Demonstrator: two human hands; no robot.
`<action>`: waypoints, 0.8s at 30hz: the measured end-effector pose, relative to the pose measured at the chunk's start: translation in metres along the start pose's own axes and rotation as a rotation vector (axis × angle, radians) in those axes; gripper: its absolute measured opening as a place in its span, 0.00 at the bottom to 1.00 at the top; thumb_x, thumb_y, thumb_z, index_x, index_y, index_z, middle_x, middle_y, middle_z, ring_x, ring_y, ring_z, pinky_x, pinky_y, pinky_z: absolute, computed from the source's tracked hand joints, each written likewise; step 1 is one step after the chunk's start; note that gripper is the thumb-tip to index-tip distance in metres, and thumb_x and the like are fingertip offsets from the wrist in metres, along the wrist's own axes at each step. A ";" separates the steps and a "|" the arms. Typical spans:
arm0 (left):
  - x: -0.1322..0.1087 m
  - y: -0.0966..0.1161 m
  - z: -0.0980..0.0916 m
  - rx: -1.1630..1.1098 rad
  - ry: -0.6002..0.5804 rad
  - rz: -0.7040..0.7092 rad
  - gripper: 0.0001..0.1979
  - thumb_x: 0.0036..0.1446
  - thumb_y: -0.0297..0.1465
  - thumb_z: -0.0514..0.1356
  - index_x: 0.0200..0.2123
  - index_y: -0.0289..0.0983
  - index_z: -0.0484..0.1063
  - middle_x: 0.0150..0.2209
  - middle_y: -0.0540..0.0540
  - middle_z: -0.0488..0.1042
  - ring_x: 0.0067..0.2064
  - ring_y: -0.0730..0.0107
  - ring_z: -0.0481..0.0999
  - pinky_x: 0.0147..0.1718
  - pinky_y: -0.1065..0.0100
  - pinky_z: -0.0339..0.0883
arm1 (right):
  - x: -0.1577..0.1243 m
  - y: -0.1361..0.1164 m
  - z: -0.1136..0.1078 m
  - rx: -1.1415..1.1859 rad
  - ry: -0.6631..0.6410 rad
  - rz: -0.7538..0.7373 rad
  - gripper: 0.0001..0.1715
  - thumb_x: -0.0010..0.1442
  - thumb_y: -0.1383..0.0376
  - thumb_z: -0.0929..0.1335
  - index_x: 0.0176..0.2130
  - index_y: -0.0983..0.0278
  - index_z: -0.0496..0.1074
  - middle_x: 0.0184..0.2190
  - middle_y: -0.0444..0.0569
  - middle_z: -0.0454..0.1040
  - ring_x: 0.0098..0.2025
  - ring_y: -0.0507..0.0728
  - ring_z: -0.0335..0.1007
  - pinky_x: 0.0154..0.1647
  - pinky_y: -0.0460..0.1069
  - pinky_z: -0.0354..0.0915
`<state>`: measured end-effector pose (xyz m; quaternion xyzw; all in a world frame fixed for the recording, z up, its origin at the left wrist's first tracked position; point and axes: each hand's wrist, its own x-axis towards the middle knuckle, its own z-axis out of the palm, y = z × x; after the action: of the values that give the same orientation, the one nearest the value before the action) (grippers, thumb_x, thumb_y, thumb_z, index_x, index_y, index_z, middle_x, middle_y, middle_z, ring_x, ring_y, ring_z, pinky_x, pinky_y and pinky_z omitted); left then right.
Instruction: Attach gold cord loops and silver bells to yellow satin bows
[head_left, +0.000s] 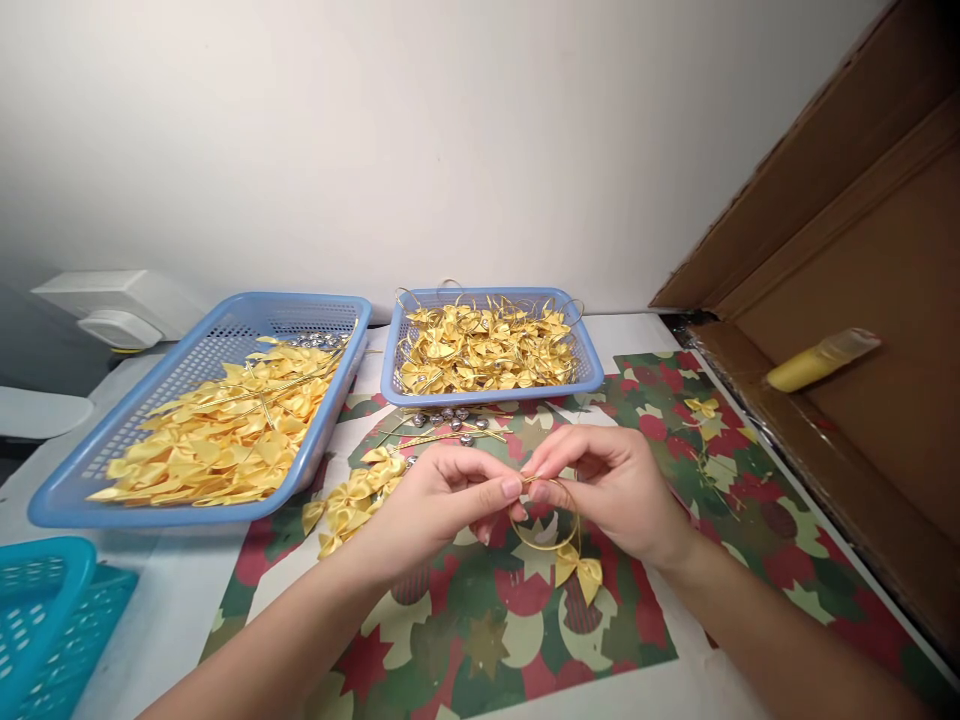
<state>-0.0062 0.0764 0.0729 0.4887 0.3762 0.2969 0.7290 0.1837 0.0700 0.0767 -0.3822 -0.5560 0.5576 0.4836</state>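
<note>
Between my two hands is a loop of gold elastic cord [546,547], its top pinched at the fingertips. My left hand [472,490] closes thumb and fingers on the cord from the left. From the right, my right hand [600,480] pinches the same spot, the fingertips nearly touching. A yellow ribbon bow [579,574] hangs at the lower right of the loop, above the patterned sheet. Left of my left hand lies a small pile of yellow bows [352,505]. Silver bells [448,415] and loose gold cords [480,434] lie beyond my hands.
A blue basket [56,505] of yellow bows, cords and bells stands at the left. Another blue basket [491,392] holds looped bows at the back. A teal basket [75,580] sits lower left. Cardboard [847,230] walls the right side. Spare bows [703,407] lie on the patterned sheet [487,645].
</note>
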 end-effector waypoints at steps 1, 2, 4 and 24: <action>0.000 0.000 0.000 -0.004 -0.001 0.001 0.11 0.55 0.38 0.65 0.26 0.37 0.81 0.24 0.46 0.77 0.22 0.76 0.68 0.23 0.73 0.62 | 0.000 0.000 0.000 -0.003 0.004 -0.007 0.06 0.48 0.69 0.77 0.27 0.59 0.79 0.27 0.46 0.80 0.31 0.54 0.76 0.32 0.49 0.71; -0.001 0.000 0.001 -0.008 -0.003 0.002 0.11 0.55 0.38 0.65 0.26 0.38 0.81 0.24 0.46 0.77 0.21 0.76 0.68 0.23 0.73 0.62 | 0.000 0.000 0.000 -0.005 0.007 -0.014 0.07 0.48 0.70 0.77 0.27 0.59 0.79 0.27 0.46 0.80 0.31 0.54 0.76 0.33 0.49 0.71; -0.001 0.000 0.001 -0.012 -0.008 -0.001 0.10 0.54 0.38 0.65 0.26 0.38 0.81 0.24 0.47 0.77 0.21 0.77 0.68 0.23 0.74 0.62 | 0.000 0.001 0.001 -0.010 0.009 -0.025 0.07 0.48 0.71 0.77 0.27 0.59 0.79 0.27 0.45 0.80 0.31 0.54 0.76 0.33 0.49 0.71; 0.001 0.001 0.000 0.055 -0.082 -0.157 0.12 0.55 0.38 0.65 0.27 0.34 0.79 0.26 0.48 0.77 0.23 0.79 0.67 0.23 0.77 0.60 | 0.001 -0.007 -0.016 -1.025 -0.298 -0.703 0.08 0.57 0.72 0.64 0.28 0.66 0.70 0.21 0.47 0.70 0.24 0.53 0.61 0.28 0.49 0.58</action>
<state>-0.0057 0.0775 0.0740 0.4894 0.3913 0.2079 0.7511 0.1992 0.0745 0.0825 -0.2781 -0.9057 0.0763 0.3108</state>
